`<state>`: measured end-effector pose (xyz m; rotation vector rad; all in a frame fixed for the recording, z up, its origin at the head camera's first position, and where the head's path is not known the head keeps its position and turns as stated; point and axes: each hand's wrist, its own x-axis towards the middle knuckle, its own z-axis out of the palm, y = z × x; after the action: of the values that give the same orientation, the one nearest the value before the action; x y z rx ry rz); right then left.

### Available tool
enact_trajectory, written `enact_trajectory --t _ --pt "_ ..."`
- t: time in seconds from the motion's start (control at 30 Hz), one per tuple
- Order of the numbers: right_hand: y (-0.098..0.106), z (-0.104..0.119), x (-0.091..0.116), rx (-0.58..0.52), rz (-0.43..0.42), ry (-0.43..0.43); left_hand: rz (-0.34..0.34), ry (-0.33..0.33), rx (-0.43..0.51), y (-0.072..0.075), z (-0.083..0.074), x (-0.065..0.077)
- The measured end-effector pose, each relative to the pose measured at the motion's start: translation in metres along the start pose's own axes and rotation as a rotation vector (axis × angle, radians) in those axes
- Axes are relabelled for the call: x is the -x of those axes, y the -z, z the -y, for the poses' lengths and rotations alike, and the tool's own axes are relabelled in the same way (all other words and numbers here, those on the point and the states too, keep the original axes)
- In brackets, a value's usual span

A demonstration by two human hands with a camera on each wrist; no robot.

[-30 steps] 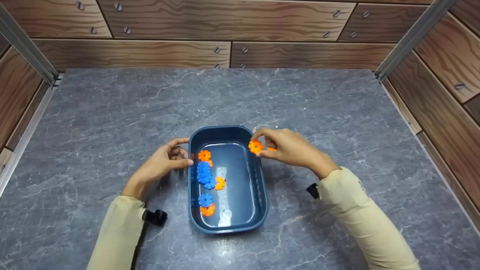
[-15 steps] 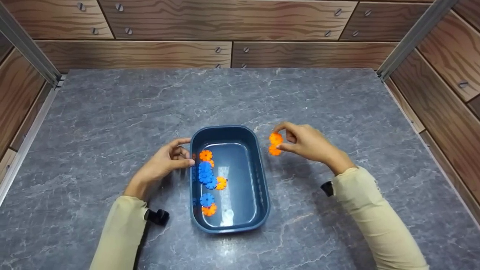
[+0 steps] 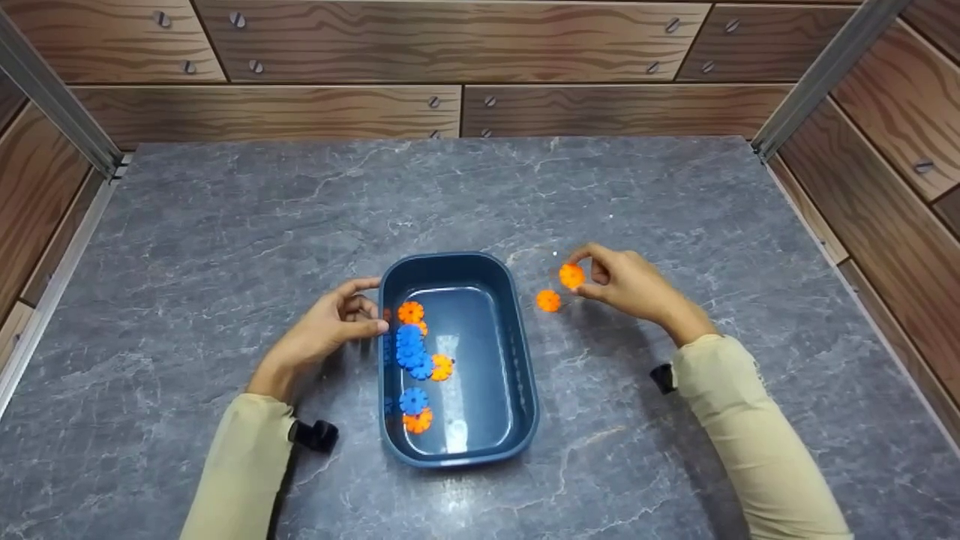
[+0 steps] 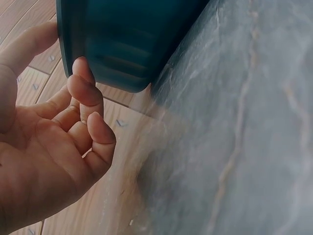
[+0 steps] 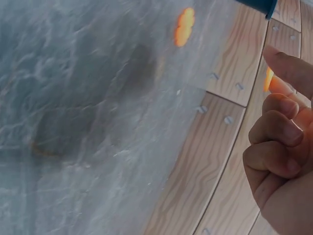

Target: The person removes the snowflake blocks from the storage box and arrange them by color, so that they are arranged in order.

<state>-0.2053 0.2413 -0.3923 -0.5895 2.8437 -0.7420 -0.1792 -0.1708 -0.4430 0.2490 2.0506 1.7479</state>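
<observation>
In the head view, a dark blue plastic tub (image 3: 487, 456) has several blue notched building discs (image 3: 409, 349) and orange ones (image 3: 417, 420) along its left side. My left hand (image 3: 326, 322) holds the tub's left side, thumb at the rim. In the left wrist view, that hand's other fingers (image 4: 100, 129) curl loosely beside the tub's outer wall. My right hand (image 3: 630, 281) pinches an orange notched disc (image 3: 571, 276) between thumb and index finger. A second orange disc (image 3: 548, 301) lies on the table just left of it, right of the tub.
The grey marbled table (image 3: 225, 225) extends around the tub. Wood-patterned panels (image 3: 465, 45) stand at the back and on both sides, with metal rails (image 3: 825, 82) at the corners. A tiny white speck (image 3: 554, 253) lies above the loose disc.
My right hand has moved right from the tub's rim over the table. One of its two orange discs now lies on the table; the other stays pinched. The left hand keeps its place.
</observation>
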Motion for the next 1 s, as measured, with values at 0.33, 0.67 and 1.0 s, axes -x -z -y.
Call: enact_trajectory --t 0.33,0.67,1.0 --pt "-0.001 -0.012 -0.002 -0.014 0.044 -0.082 0.002 0.001 -0.002 0.0 -0.001 -0.001" --pt "-0.007 -0.021 -0.003 -0.01 0.061 -0.091 -0.003 0.015 -0.007 0.0 -0.003 -0.001" --pt "-0.015 -0.027 -0.003 -0.009 0.101 -0.123 0.009 0.002 0.012 0.0 -0.001 0.0"
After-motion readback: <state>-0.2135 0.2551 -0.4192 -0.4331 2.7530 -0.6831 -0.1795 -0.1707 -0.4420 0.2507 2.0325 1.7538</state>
